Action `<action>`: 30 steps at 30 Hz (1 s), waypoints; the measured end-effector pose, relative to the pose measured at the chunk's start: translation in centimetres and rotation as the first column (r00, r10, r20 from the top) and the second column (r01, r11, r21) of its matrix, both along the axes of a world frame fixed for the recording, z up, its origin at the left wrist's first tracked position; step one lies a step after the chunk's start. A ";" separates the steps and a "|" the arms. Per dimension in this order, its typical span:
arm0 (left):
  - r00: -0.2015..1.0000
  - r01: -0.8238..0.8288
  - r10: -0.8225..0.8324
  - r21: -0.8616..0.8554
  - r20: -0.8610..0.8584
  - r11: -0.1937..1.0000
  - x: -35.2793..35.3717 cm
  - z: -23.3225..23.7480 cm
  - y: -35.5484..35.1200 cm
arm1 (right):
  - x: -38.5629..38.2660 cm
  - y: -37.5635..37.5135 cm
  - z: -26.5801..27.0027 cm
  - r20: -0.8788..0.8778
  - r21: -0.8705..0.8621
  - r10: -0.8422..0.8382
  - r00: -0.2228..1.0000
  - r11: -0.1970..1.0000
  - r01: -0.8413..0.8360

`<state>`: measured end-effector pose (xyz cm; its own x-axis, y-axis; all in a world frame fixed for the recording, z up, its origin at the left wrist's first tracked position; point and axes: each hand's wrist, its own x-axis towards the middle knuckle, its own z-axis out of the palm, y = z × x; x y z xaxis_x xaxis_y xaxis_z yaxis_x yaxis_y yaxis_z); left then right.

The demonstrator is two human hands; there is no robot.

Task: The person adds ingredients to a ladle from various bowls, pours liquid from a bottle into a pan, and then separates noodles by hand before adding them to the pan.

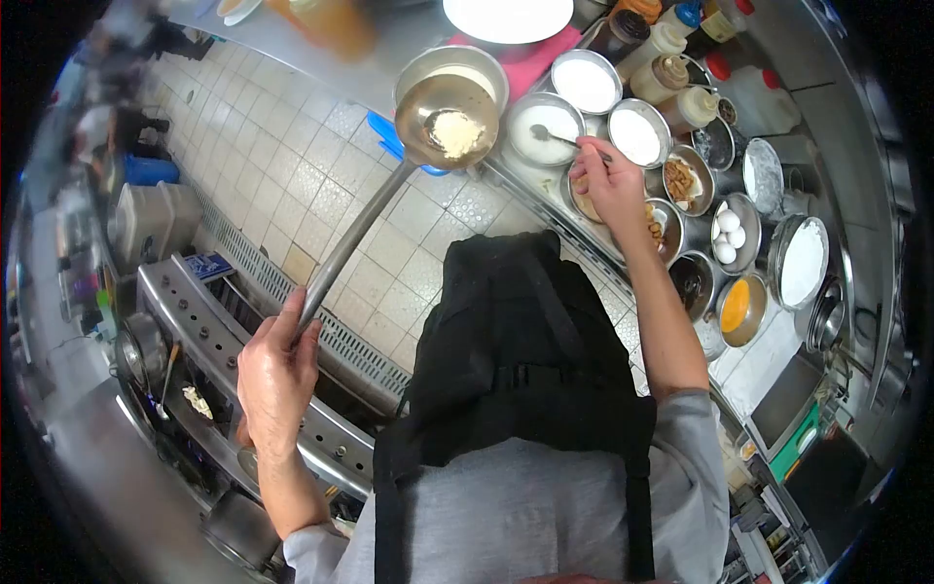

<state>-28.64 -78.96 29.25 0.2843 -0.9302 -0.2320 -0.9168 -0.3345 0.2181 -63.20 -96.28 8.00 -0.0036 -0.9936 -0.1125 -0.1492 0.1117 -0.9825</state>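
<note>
My left hand is wrapped round the long handle of a large metal ladle. A small heap of pale powder lies in the ladle's bowl, which overlaps a steel pot behind it. My right hand pinches a small spoon, its tip over a steel bowl of white granules. Close by stand a bowl of white powder and another white-filled bowl. Beneath my right wrist sits a bowl with brown pieces, partly hidden by the arm.
Bowls of eggs, orange liquid and white powder stand on the right counter. Squeeze bottles line its back. A pink cloth lies near a white plate. The stove is on my left, tiled floor between.
</note>
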 end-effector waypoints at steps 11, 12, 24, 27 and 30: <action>1.000 -0.015 0.016 0.014 -0.025 1.000 0.4 -0.5 0.5 | -1.7 -0.3 -0.7 0.380 0.229 -0.236 0.894 0.961 0.156; 1.000 -0.011 0.011 0.016 -0.026 1.000 0.5 -0.4 0.5 | -1.9 0.0 -0.3 0.387 0.208 -0.264 0.883 0.958 0.195; 0.999 0.042 -0.042 0.015 -0.018 0.999 -0.3 0.3 -0.3 | -0.8 0.5 4.3 0.210 -0.095 -0.073 0.975 0.991 0.095; 0.999 0.034 -0.034 0.014 0.002 0.999 -0.1 0.5 0.0 | -0.3 0.0 0.4 0.145 -0.003 -0.074 0.987 0.997 0.075; 0.999 0.017 -0.016 0.027 -0.030 0.999 -0.2 0.5 -0.1 | 0.7 -0.2 -0.6 0.109 0.074 -0.013 0.994 0.997 0.005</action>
